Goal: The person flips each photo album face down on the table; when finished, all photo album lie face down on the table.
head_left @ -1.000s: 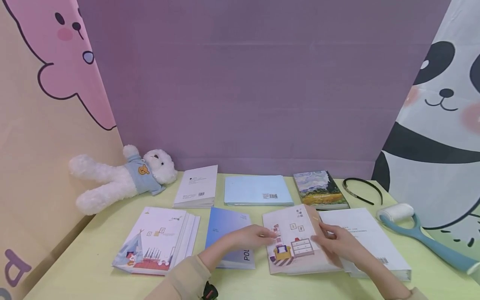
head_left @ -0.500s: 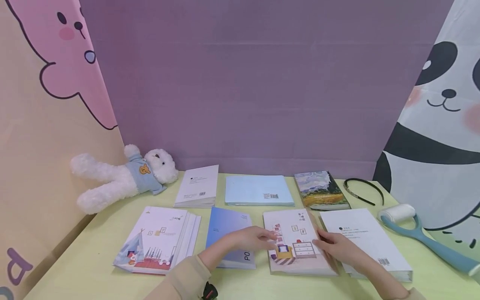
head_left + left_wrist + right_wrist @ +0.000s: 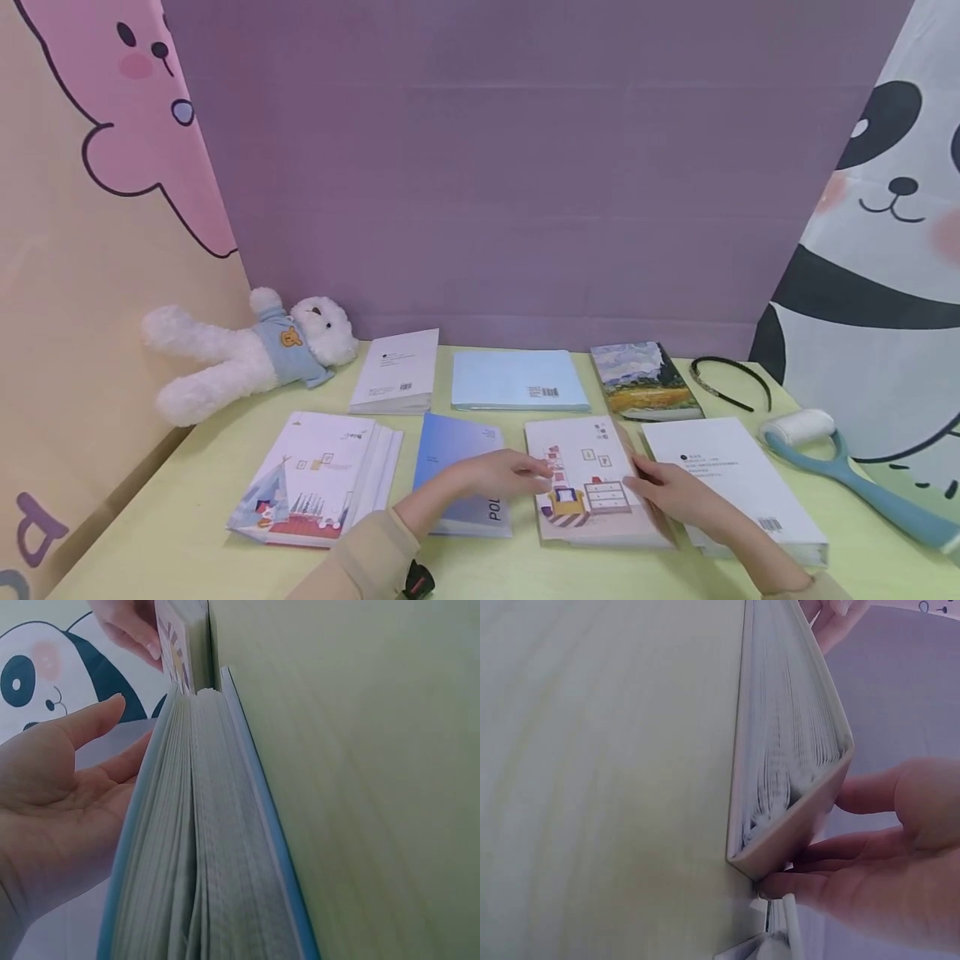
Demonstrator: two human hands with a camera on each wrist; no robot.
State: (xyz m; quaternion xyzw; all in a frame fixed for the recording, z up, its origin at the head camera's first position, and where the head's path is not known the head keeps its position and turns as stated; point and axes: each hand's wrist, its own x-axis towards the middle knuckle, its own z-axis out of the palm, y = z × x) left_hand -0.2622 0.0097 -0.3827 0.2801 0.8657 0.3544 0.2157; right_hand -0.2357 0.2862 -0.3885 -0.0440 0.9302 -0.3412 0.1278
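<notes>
A pale pink photo album [image 3: 577,442] with a dresser and armchair drawn on its cover lies flat on the table. My right hand [image 3: 682,493] holds its spine side. In the right wrist view the thumb touches the upper edge of the slanted spine [image 3: 802,821], with the fingers at the lower edge. My left hand [image 3: 504,475] reaches over a blue-violet album [image 3: 457,450], its fingertips at the pink album's left edge. The left wrist view shows that hand [image 3: 67,795] with loosely extended fingers above the blue album's page edges [image 3: 217,825].
A white album [image 3: 727,475] lies right of the pink one, and a tent-picture album [image 3: 315,475] at left. Behind lie a grey-white book [image 3: 397,371], light-blue album [image 3: 517,379], landscape-painting book [image 3: 641,379] and headband [image 3: 731,387]. A plush bear [image 3: 262,350] and lint roller [image 3: 855,475] flank them.
The pink album, tilted up at its spine side a second ago, has come down flat. My right hand lowered with it; the left hand has barely moved.
</notes>
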